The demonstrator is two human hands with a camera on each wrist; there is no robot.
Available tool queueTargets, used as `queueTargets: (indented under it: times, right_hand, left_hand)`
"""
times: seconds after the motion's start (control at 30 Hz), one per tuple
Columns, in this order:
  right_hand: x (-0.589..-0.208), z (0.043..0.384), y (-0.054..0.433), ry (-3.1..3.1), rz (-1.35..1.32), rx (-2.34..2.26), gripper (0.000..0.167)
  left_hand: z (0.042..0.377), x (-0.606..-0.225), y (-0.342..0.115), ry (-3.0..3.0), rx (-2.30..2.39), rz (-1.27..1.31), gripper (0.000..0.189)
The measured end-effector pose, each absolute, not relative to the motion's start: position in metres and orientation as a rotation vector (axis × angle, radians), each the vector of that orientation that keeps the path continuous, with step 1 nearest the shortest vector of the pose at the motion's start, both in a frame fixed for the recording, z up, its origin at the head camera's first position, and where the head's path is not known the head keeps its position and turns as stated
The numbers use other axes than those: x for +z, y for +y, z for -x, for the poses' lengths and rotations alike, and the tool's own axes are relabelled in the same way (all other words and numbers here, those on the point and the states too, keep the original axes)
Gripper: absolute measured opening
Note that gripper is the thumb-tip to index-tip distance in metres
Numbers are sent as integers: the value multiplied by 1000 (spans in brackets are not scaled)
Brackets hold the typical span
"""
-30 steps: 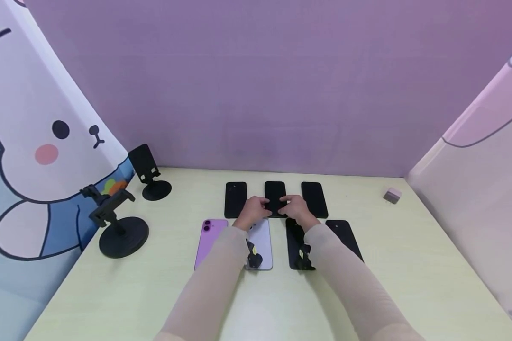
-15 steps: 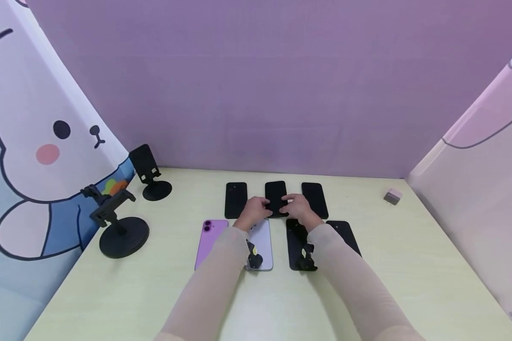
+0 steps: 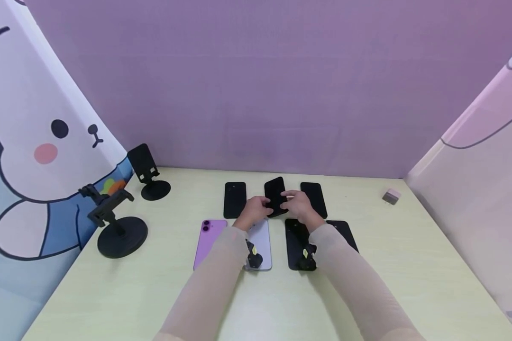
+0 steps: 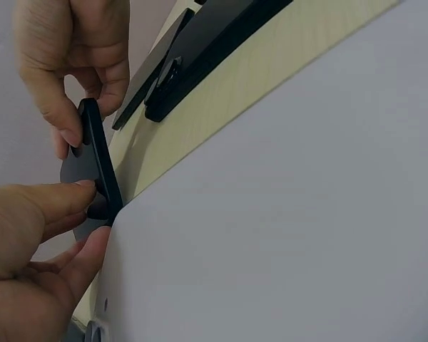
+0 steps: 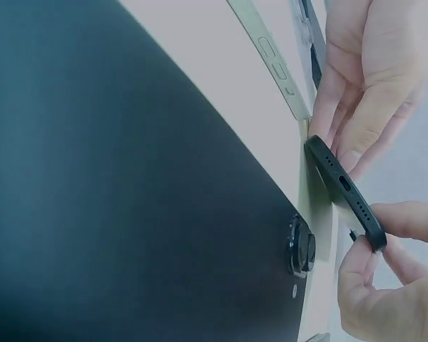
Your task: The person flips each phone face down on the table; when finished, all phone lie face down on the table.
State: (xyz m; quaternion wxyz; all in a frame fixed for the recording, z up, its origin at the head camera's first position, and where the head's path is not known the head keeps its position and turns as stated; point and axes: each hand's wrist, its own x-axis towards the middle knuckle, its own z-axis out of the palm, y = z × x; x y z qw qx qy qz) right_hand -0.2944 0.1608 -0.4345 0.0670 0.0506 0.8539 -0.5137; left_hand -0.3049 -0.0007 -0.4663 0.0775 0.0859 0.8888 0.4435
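Note:
A black smartphone [image 3: 274, 192] in the middle of the back row is tilted, held between both hands. My left hand [image 3: 254, 210] pinches its near left corner. On the near right side my right hand [image 3: 298, 206] grips it between thumb and fingers. From the right wrist view, the smartphone's edge [image 5: 344, 187] shows a charging port and speaker holes. The left wrist view has its dark edge [image 4: 103, 157] between the fingers of both hands. A pale lavender phone [image 3: 262, 241] lies under my left wrist, and a black phone [image 3: 296, 241] under my right.
Black phones lie on either side, one at back left [image 3: 235, 200], another at back right [image 3: 314, 199]. A purple phone [image 3: 210, 239] and another black phone [image 3: 344, 234] flank my forearms. Two black phone stands [image 3: 123, 237] [image 3: 155, 189] occupy the left; a small block [image 3: 391, 196] sits far right.
The middle black smartphone has tipped up and turned slightly, its far end rising. My right hand has shifted a little up and to the right with it; the left hand has barely moved.

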Motion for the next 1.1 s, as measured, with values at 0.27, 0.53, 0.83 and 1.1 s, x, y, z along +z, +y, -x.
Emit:
queueTargets:
  times: [0.27,0.53,0.83,1.1]
  right_hand:
    - [-436,295,164,2518,-151,-1671,40]
    - [-431,295,164,2454,-146,-1777,42]
    - [-425,292,165,2355,-130,-1873,43]
    - [-425,290,163,2222,-116,-1994,40]
  left_hand:
    - [306,-469,1,2652,1373,-292,37]
    - [303,-468,4,2625,1463,-324,33]
    - [300,-467,8,2602,1584,-341,32]
    - [298,-469,10,2475,1818,-328,31]
